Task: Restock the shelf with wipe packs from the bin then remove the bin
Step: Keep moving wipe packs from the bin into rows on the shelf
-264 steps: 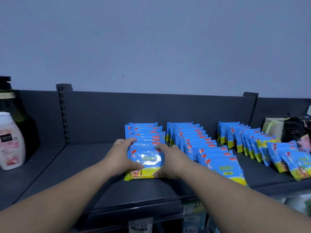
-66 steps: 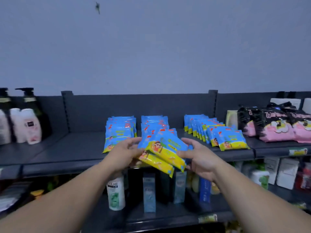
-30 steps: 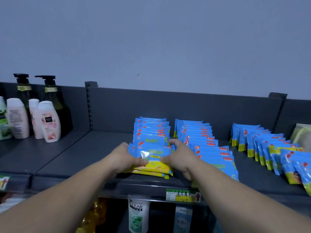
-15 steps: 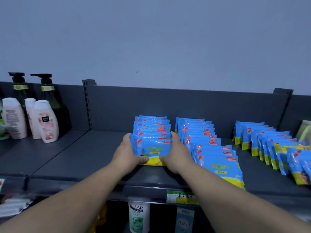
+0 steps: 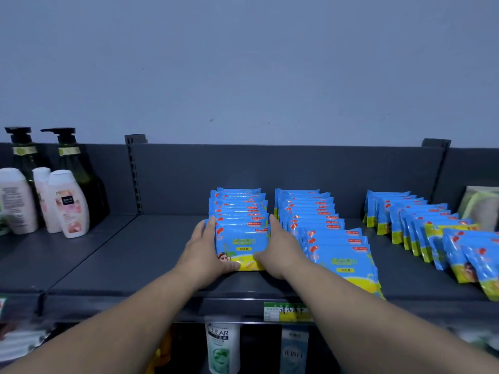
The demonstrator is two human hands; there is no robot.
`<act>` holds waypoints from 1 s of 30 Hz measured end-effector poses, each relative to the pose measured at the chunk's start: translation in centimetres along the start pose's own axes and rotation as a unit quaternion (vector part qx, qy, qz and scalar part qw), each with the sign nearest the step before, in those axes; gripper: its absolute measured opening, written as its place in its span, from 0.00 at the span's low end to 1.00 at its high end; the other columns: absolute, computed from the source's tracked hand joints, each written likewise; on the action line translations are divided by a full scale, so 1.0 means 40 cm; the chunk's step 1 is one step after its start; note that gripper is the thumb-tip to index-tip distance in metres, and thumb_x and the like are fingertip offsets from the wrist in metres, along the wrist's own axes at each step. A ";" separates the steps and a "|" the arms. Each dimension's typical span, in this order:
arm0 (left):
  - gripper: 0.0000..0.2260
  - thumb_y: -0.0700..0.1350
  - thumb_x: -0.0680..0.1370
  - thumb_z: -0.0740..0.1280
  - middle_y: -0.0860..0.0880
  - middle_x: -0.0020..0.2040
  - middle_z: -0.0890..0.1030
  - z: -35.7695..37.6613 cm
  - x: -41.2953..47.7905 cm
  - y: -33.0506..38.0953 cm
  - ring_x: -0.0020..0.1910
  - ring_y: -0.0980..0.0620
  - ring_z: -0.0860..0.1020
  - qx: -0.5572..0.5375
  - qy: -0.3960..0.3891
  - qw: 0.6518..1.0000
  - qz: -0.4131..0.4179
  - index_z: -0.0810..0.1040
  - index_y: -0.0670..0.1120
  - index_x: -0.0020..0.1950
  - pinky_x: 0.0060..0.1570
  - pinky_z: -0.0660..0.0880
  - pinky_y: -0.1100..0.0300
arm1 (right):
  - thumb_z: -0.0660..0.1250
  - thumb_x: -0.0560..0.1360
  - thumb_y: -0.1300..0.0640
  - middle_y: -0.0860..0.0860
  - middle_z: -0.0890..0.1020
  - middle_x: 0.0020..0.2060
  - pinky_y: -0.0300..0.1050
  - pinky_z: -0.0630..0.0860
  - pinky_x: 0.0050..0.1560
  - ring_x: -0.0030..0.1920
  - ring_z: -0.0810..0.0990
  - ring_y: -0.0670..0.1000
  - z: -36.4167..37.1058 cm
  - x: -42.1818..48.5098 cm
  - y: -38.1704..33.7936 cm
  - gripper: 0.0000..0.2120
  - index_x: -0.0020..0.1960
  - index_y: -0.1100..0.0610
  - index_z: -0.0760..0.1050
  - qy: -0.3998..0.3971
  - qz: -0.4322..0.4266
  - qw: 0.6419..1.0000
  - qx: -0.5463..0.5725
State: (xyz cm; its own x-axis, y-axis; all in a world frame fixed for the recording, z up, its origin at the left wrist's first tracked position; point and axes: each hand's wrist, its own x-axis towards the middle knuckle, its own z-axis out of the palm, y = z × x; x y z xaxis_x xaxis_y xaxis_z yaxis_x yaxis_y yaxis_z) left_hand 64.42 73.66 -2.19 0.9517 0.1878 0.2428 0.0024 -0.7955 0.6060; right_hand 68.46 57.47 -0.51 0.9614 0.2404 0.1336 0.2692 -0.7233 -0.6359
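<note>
On the shelf (image 5: 129,255), both hands (image 5: 205,252) (image 5: 280,249) grip the front wipe pack (image 5: 243,242).

two dark green pump bottles with black heads (image 5: 74,171) stand far left, behind three white plastic lotion bottles (image 5: 68,203). a green-and-yellow paper price tag (image 5: 287,311) hangs just above a white "clear" shampoo bottle (image 5: 222,344). a pale green soft pack (image 5: 483,209) lies far right.
</note>
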 end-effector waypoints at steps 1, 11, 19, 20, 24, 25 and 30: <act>0.52 0.52 0.66 0.78 0.55 0.75 0.53 0.001 -0.001 0.001 0.71 0.54 0.63 0.004 -0.001 1.000 0.001 0.45 0.51 0.78 0.62 0.64 0.64 | 0.67 0.75 0.60 0.52 0.74 0.63 0.43 0.71 0.56 0.61 0.74 0.53 -0.004 -0.005 -0.003 0.39 0.78 0.51 0.48 -0.004 0.001 1.000 -0.005; 0.43 0.62 0.73 0.66 0.48 0.79 0.47 0.024 -0.034 0.089 0.77 0.49 0.47 0.143 0.095 0.979 0.105 0.46 0.50 0.78 0.75 0.49 0.52 | 0.68 0.75 0.53 0.48 0.61 0.75 0.46 0.60 0.73 0.74 0.60 0.50 -0.070 -0.121 -0.007 0.36 0.77 0.50 0.53 0.145 -0.095 0.980 -0.093; 0.40 0.65 0.75 0.61 0.47 0.79 0.48 0.174 -0.139 0.312 0.77 0.46 0.48 0.152 0.047 0.959 0.236 0.46 0.50 0.78 0.75 0.49 0.48 | 0.66 0.75 0.45 0.54 0.61 0.75 0.49 0.57 0.74 0.75 0.59 0.54 -0.234 -0.327 0.183 0.36 0.77 0.50 0.55 0.249 0.051 0.931 -0.263; 0.40 0.65 0.75 0.61 0.48 0.79 0.48 0.197 -0.160 0.338 0.77 0.46 0.48 0.148 0.035 0.957 0.245 0.46 0.50 0.78 0.75 0.49 0.47 | 0.66 0.74 0.44 0.54 0.61 0.75 0.50 0.58 0.74 0.75 0.59 0.54 -0.252 -0.363 0.211 0.36 0.77 0.50 0.55 0.256 0.076 0.923 -0.276; 0.38 0.65 0.76 0.59 0.48 0.79 0.48 0.288 -0.256 0.447 0.77 0.47 0.48 0.131 -0.005 0.945 0.299 0.47 0.50 0.78 0.74 0.49 0.46 | 0.64 0.75 0.41 0.52 0.60 0.75 0.54 0.58 0.73 0.75 0.58 0.53 -0.316 -0.511 0.310 0.34 0.77 0.47 0.55 0.270 0.159 0.899 -0.307; 0.38 0.65 0.76 0.58 0.48 0.79 0.48 0.311 -0.281 0.474 0.77 0.47 0.48 0.131 -0.015 0.941 0.312 0.47 0.50 0.78 0.75 0.48 0.47 | 0.63 0.75 0.41 0.52 0.60 0.75 0.55 0.58 0.73 0.75 0.57 0.53 -0.331 -0.547 0.336 0.34 0.77 0.47 0.54 0.271 0.176 0.894 -0.310; 0.37 0.65 0.77 0.58 0.49 0.79 0.48 0.440 -0.400 0.607 0.77 0.48 0.47 0.125 -0.049 0.924 0.358 0.47 0.50 0.78 0.75 0.45 0.48 | 0.59 0.77 0.39 0.51 0.56 0.77 0.57 0.52 0.74 0.76 0.53 0.53 -0.410 -0.716 0.476 0.33 0.78 0.46 0.51 0.252 0.259 0.877 -0.315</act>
State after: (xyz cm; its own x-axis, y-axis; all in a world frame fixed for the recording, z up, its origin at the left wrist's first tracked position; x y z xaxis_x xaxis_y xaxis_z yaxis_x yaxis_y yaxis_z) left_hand 54.66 41.19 -4.70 0.7594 -0.4822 0.4369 -0.5801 -0.8058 0.1190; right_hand 46.99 26.20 -3.96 0.8241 -0.4283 0.3706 -0.3867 -0.9036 -0.1843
